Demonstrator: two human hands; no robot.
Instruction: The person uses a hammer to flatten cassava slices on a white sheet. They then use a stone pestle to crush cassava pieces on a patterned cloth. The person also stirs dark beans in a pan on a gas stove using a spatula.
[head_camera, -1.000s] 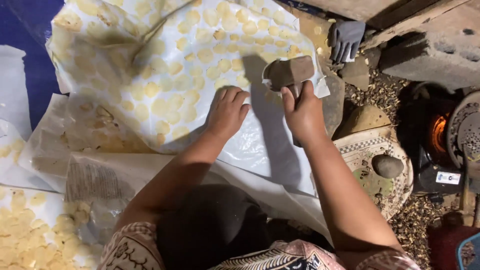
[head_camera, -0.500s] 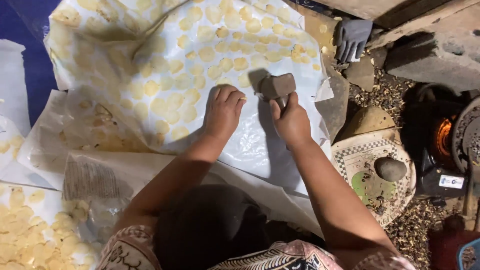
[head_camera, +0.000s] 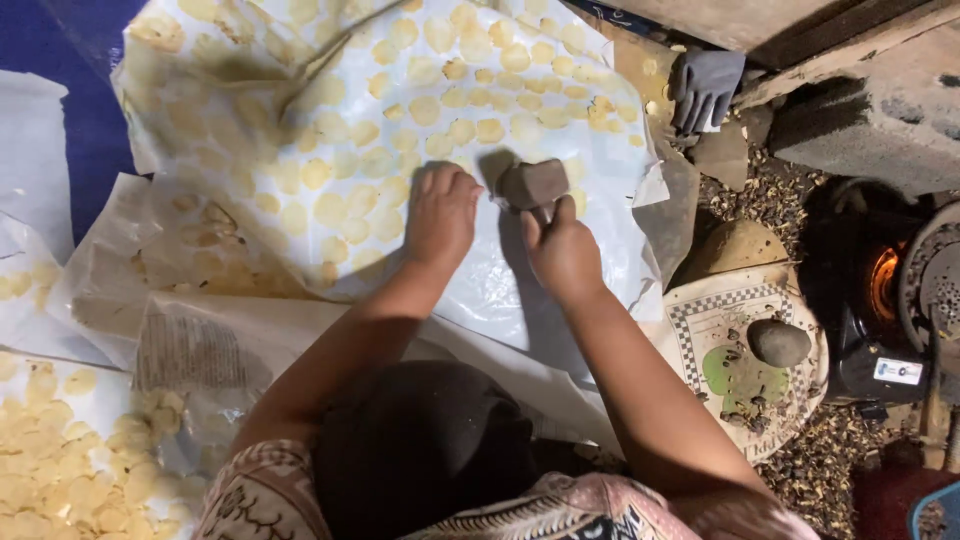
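My right hand grips the handle of a blocky brown mallet, whose head rests low over a white plastic sheet. The sheet is covered with several flattened pale yellow discs. Flat on the sheet just left of the mallet lies my left hand, fingers spread, pressing on the plastic beside the discs.
A round patterned plate with a smooth stone sits to the right, next to a small stove with a glowing fire. A grey glove lies at the upper right. More yellow discs lie on a sheet at the lower left.
The mallet has come down and moved left toward my left hand; both hands shifted slightly leftward on the sheet.
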